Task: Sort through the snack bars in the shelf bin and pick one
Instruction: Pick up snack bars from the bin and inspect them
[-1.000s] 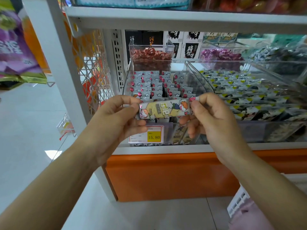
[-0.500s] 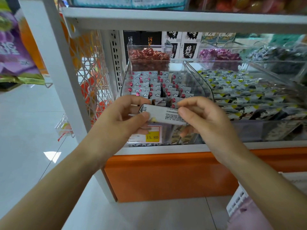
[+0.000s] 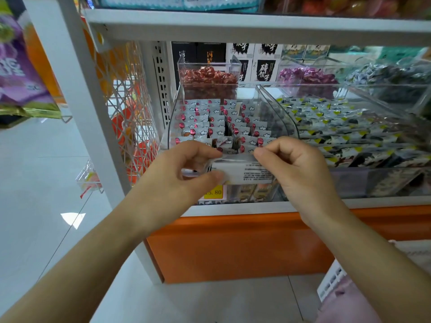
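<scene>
Head view: nearest, the left hand (image 3: 177, 173) and right hand (image 3: 296, 169) each pinch one end of a single snack bar (image 3: 245, 171). They hold it level just in front of the clear shelf bin (image 3: 172, 122), white printed back facing the camera. The step looks like reading the label. Behind it, the other bars (image 3: 210, 122) stand in rows. Next comes a choice: keep this bar, or set it back among the rows.

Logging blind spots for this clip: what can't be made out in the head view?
Head view only.
Print on the white snack bar wrapper: too small, blurred.
The yellow price tag: leading digits hidden by left hand.
Bar's right end: covered by right hand.
</scene>
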`<state>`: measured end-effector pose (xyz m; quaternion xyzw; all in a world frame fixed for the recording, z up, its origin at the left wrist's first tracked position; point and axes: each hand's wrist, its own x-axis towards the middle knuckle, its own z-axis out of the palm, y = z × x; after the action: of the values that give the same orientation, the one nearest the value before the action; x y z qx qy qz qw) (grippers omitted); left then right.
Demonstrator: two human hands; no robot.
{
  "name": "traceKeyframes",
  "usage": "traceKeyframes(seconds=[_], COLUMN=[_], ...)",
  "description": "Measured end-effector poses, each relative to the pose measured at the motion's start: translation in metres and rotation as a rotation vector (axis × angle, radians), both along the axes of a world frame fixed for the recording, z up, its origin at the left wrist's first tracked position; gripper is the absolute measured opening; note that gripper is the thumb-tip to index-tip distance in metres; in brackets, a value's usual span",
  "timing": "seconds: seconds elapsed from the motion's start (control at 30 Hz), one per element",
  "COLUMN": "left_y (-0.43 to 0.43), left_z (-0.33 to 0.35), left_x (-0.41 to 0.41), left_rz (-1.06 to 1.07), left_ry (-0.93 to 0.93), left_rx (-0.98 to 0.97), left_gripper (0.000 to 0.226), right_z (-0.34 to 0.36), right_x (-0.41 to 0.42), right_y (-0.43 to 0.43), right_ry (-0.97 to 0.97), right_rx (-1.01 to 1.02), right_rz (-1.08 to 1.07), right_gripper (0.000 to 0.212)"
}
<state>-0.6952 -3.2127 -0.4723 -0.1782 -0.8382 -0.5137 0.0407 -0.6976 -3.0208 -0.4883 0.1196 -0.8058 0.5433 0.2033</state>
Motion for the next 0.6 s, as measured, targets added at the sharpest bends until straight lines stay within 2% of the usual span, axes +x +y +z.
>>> traceKeyframes(seconds=[0.1,0.23,0.5,0.6], left_y=[0.002,-0.002,-0.013,-0.010], left_z=[0.001,0.002,0.001,0.003], left_x=[0.000,-0.005,-0.009,-0.005], left_rz=[0.036,0.043,0.041,-0.018], left_ry=[-0.023,-0.075,0.076,0.036], left_rx=[0.021,0.031,-0.099,-0.064], left_gripper=[0.012,0.022,0.029,0.028], right_z=[0.001,0.002,0.000,-0.002], right_x=[0.002,0.005,0.004,0.003], right_y=[-0.002,-0.004,-0.005,-0.004], right_ry=[0.014,-0.005,-0.042,-0.017], right_rx=[0.049,0.055,0.063,0.054], right_rz=[0.045,0.089,0.102,0.059], right_gripper=[0.017,0.017,0.018,0.019])
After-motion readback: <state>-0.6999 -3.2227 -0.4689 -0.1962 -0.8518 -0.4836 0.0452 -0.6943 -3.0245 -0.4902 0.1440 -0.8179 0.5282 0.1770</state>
